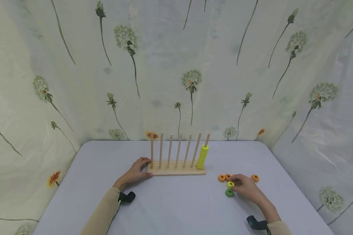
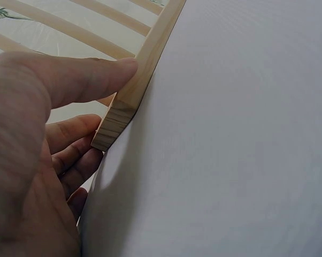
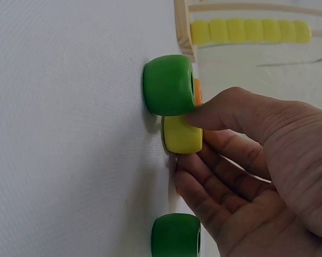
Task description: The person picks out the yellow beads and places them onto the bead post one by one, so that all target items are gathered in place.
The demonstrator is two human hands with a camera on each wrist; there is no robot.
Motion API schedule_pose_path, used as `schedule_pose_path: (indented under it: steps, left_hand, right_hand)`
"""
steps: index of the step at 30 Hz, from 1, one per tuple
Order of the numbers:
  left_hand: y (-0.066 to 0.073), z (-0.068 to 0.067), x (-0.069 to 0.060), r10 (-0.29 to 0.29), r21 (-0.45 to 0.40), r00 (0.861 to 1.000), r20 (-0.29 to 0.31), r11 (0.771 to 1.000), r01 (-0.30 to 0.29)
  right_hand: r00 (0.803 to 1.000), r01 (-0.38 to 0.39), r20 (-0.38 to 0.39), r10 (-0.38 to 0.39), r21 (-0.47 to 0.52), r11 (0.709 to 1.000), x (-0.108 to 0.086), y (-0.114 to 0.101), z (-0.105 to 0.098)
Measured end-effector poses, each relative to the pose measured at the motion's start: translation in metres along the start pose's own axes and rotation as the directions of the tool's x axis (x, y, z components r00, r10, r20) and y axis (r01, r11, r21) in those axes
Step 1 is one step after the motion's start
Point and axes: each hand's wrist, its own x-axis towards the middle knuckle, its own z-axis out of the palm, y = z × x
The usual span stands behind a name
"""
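My left hand (image 1: 138,171) grips the left end of a wooden peg rack (image 1: 176,171). In the left wrist view the thumb lies on the front edge of the base (image 2: 145,67), with the fingers behind its end. A stack of yellow beads (image 1: 202,157) fills most of the rightmost peg; the other pegs are bare. On the right, my right hand (image 1: 247,187) pinches a loose yellow bead (image 3: 183,135) between thumb and fingers, at the tabletop. A green bead (image 3: 169,85) sits right beside it, and another green bead (image 3: 177,235) shows lower in the right wrist view.
Orange beads (image 1: 221,178) lie just beyond the right hand, with one more orange bead (image 1: 255,178) to its right. A pale cloth covers the table (image 1: 176,209). Behind it hangs a dandelion-print curtain (image 1: 164,65).
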Motion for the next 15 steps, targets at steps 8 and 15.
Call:
schedule_pose_path:
  steps: [8,15]
  left_hand:
    - [-0.0009,0.0002,-0.0001,0.026,0.007,1.000,-0.006,1.000,-0.026]
    - [-0.0018,-0.0001,0.0006,0.021,0.001,1.000,0.000,1.000,-0.021]
  right_hand:
    - [1.000,-0.004,-0.005,0.004,-0.003,1.000,-0.0003,0.0015,-0.0005]
    - [1.000,-0.014,-0.011,0.014,0.007,1.000,-0.0005,0.0001,-0.0019]
